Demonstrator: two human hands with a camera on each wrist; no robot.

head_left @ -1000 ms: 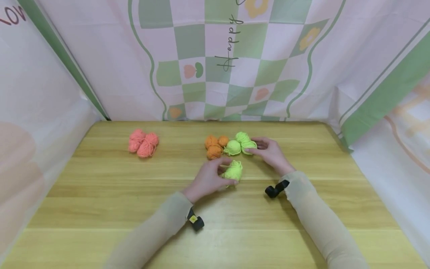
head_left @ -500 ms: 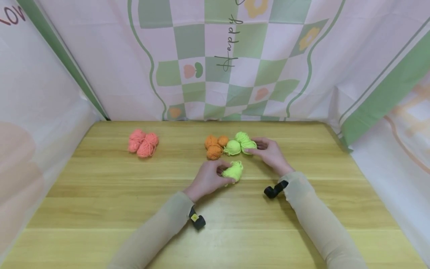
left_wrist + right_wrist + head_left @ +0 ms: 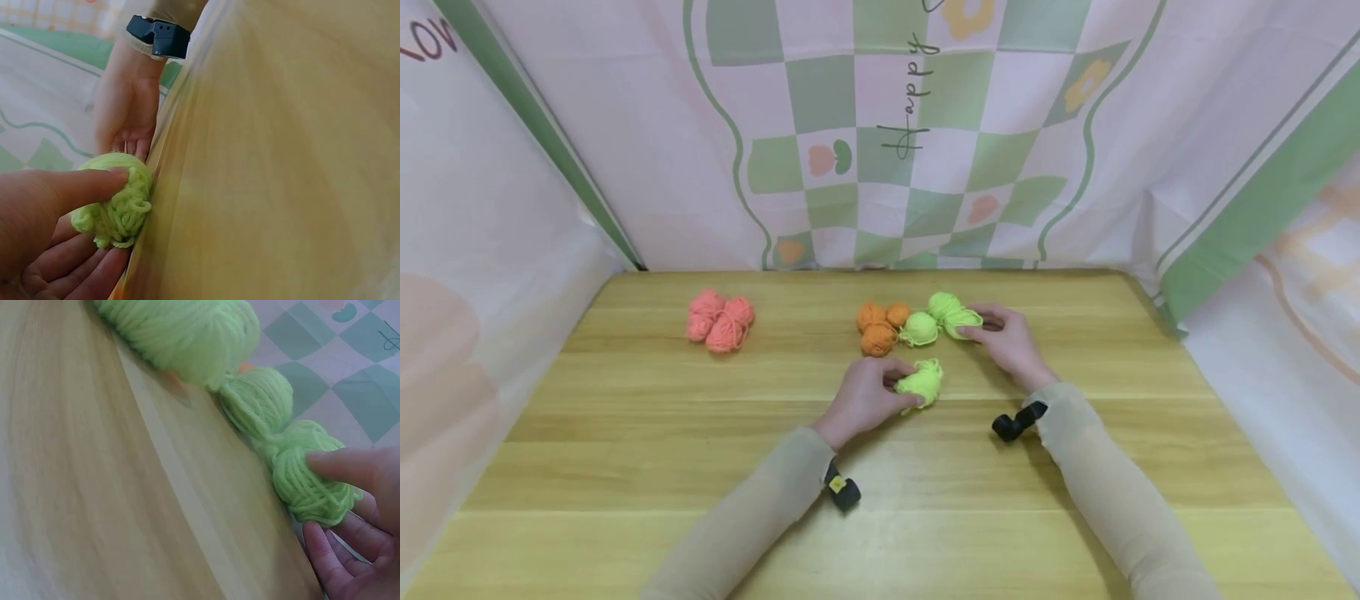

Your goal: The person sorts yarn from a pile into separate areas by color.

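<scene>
In the head view my left hand grips a bright green yarn ball at the middle of the table. Its thumb lies over the yarn in the left wrist view, with the other fingers underneath and loose strands bunched at the ball's end. Farther back, my right hand pinches another green yarn ball between thumb and fingers. That ball is part of a green yarn bundle. A rounder green yarn ball sits just left of the bundle.
Orange yarn balls are clustered against the round green one. Coral yarn balls lie in a group toward the table's back left. A patterned curtain hangs along the back edge of the wooden table.
My right hand has shifted slightly right, pulling the green yarn bundle away from the round green ball. The left hand's thumb has slid back slightly on its ball.
</scene>
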